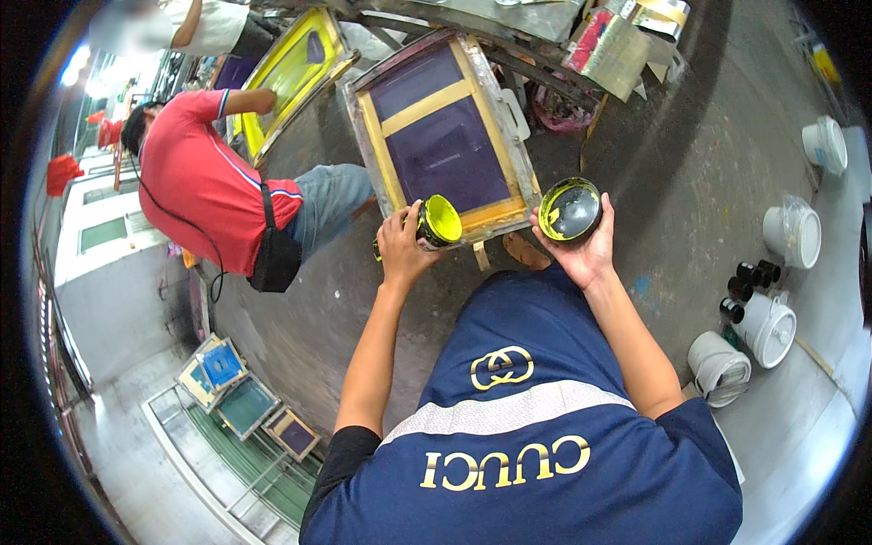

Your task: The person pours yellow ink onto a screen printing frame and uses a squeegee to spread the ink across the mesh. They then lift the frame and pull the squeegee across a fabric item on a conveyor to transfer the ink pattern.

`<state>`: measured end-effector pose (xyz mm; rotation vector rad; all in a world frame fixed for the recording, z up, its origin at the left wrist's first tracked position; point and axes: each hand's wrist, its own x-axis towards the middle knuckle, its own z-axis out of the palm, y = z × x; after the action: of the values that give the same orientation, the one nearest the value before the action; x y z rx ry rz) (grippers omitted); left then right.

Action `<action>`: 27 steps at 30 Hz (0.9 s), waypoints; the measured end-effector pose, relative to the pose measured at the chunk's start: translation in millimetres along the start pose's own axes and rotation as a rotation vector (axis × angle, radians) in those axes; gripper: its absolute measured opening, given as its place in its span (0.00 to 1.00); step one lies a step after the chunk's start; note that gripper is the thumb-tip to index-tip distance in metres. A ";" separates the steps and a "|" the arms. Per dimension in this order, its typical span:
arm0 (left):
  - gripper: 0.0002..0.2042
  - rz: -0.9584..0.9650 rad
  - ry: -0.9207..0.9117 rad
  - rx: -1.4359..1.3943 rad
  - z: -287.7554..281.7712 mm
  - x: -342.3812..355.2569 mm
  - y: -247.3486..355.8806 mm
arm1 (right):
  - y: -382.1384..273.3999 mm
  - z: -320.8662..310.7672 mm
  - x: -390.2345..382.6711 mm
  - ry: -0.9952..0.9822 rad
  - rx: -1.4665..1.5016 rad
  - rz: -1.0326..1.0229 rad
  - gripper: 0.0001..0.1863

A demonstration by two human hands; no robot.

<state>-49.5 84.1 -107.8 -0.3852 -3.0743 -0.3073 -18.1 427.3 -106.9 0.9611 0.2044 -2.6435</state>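
Observation:
My left hand (406,243) is wrapped round a small black tub (440,221) whose open mouth shows bright yellow ink or paint. In my right hand (586,250) rests a round black lid (570,211), its inner side up and smeared with yellow round the rim. The two hands are apart, held in front of my body. Beyond them leans a screen-printing frame (445,127) with a dark purple mesh and tan tape along its sides and across it. Its lower edge shows between the tub and the lid.
A person in a red shirt (204,182) works at a yellow-coated screen frame (291,77) on the left. White buckets (763,329) and several small black tubs (740,291) stand at the right. A metal table (490,23) lies ahead; smaller frames (247,406) rest at lower left.

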 end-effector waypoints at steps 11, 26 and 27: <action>0.48 0.100 -0.043 0.023 7.8 28.0 16.9 | -4.2 -4.5 1.3 -0.016 0.056 -0.051 0.49; 0.48 0.185 -0.004 0.054 2.2 41.2 19.4 | -7.7 -4.9 8.5 -0.036 0.080 -0.050 0.48; 0.48 0.189 -0.003 0.060 3.2 41.2 19.9 | -8.1 -5.1 7.2 -0.040 0.079 -0.053 0.47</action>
<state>-84.6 113.6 -105.0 -0.6683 -3.0106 -0.2083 -23.0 434.3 -115.2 0.9386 0.1187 -2.7345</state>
